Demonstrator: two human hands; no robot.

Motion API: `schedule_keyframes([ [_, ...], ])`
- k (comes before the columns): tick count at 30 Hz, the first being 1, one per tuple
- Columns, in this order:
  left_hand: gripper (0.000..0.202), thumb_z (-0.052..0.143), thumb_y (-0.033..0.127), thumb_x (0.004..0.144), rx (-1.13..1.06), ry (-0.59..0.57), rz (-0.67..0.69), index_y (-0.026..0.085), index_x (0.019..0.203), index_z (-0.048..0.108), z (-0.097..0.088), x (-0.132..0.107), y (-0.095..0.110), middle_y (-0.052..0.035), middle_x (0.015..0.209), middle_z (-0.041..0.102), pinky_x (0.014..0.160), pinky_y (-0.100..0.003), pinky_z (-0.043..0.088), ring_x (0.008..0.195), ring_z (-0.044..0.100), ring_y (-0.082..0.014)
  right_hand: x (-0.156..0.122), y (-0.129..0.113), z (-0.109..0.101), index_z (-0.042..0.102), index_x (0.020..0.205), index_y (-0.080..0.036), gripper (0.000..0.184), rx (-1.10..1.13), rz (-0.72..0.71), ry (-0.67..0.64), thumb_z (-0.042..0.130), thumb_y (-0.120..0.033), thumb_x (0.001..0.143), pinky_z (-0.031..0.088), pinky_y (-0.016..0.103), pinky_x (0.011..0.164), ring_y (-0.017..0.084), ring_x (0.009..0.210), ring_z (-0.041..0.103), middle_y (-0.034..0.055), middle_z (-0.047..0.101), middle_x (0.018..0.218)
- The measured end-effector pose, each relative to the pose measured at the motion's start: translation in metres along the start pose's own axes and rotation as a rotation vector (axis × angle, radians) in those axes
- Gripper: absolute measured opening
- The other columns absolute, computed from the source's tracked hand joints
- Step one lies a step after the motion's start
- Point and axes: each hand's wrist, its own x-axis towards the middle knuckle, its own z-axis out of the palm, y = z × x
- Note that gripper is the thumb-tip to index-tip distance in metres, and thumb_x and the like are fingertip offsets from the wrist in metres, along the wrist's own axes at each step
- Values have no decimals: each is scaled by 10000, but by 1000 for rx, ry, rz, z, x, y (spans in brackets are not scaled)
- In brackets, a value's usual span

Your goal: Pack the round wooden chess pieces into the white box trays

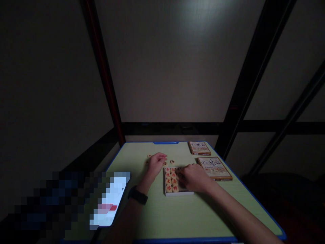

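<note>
Over the table, my left hand (156, 162) has its fingers loosely bent and partly apart, just above some loose Chinese chess pieces. One loose piece (172, 162) lies to the right of those fingers, another (149, 156) to their left. In front of me is a white open box (179, 194) with two columns of round wooden pieces marked in red (168, 181). My right hand (193, 176) reaches into the box's right side, fingers curled down around a dark-marked piece (178, 170); the fingertips are mostly hidden. A dark watch (137, 195) is on my left wrist.
Two flat Chinese chess boxes lie at the right: a nearer one (215, 168) beside my right hand and a farther one (199, 148). A lit, blurred screen (111, 200) stands at the left. The green table (162, 217) has a blue edge; a wall rises behind it.
</note>
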Motion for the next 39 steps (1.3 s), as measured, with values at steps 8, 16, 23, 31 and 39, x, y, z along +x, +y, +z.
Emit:
schedule_keyframes([
  [8,172,549,46,631,-16,-22,-10,167,690,657,1,0,-2,-12,668,685,610,-220,502,656,646,-135,0,-1,2,730,896,-158,311,14,7,15,498,-363,865,480,317,673,269,762,710,170,747,840],
  [16,166,561,34,634,-46,-23,2,162,680,656,2,2,-3,-10,643,676,573,-203,503,639,639,-128,-5,6,-14,674,887,-152,230,202,60,21,600,-342,780,429,296,638,260,751,675,139,727,826],
  [23,175,557,10,622,-91,-10,-3,154,662,648,4,2,-4,-7,634,669,576,-209,493,608,628,-124,-9,30,-18,653,969,-144,290,699,-174,61,489,-33,756,452,243,773,170,883,622,75,667,979],
  [31,167,556,25,635,-69,-35,-2,159,667,650,3,3,-7,-11,649,674,596,-214,495,637,635,-127,6,25,3,705,907,-142,204,588,-137,171,678,-94,711,453,264,775,201,880,625,77,684,893],
  [39,148,575,45,634,-65,-46,13,166,677,649,2,3,-9,-10,655,675,599,-211,503,653,639,-127,7,37,6,697,731,-148,197,602,-147,75,589,-4,653,425,204,648,136,707,620,32,675,793],
])
